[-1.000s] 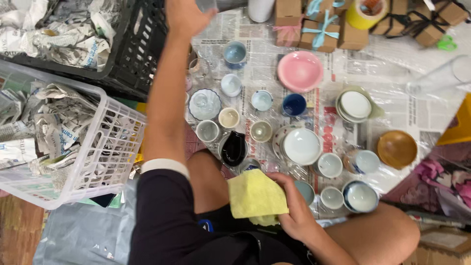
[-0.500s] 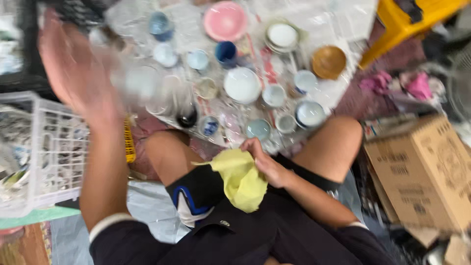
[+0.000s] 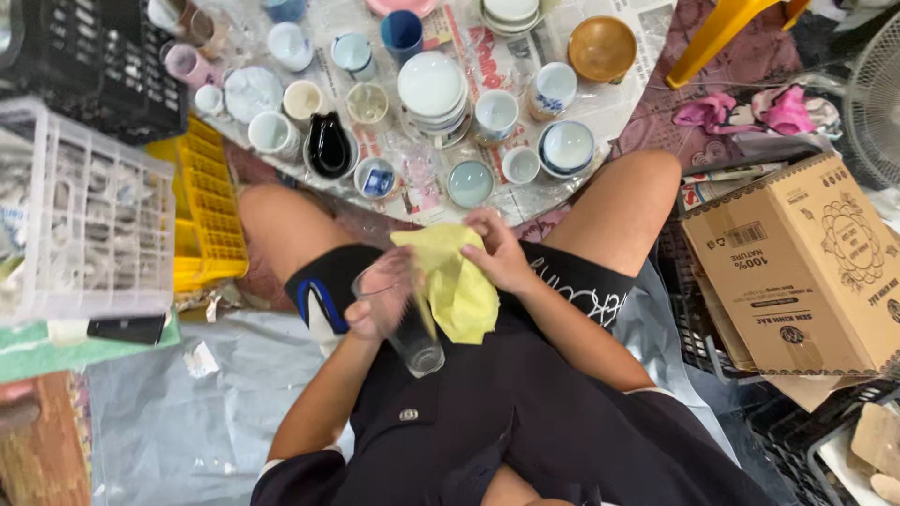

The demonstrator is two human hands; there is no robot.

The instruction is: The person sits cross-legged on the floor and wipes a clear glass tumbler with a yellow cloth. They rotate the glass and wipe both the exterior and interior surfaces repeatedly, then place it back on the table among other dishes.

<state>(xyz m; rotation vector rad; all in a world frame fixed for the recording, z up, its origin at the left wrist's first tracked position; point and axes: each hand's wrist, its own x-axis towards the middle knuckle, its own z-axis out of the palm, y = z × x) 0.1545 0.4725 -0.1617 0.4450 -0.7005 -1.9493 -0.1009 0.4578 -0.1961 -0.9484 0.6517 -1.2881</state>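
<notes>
Two hands meet over my lap: my left hand (image 3: 375, 300) is wrapped around a clear drinking glass (image 3: 403, 323), tilted with its base toward me, and my right hand (image 3: 502, 258) pinches a yellow cloth (image 3: 455, 286) that drapes against the glass's mouth and side. The glass sits above my black shorts, between my bare knees.

Beyond my knees, sheets of printed newspaper (image 3: 487, 66) are spread on the floor, with red lettering showing between the dishes. On them stand many small cups and bowls: a stack of white plates (image 3: 431, 89), a black glossy dish (image 3: 330, 145), a dark blue cup (image 3: 401, 33), a brown bowl (image 3: 602, 47) and a pale green saucer (image 3: 470, 183).

At my right leans a brown cardboard box (image 3: 797, 267), rectangular, with dark printed text, a barcode patch and a round line drawing on its faces. At my left stands a white plastic crate (image 3: 84, 225), a yellow crate (image 3: 211, 220) just beside it, and a black crate (image 3: 89, 61) farther off. A yellow stool leg (image 3: 717, 37) crosses the upper right, near a pink flowered cloth (image 3: 750, 112).
</notes>
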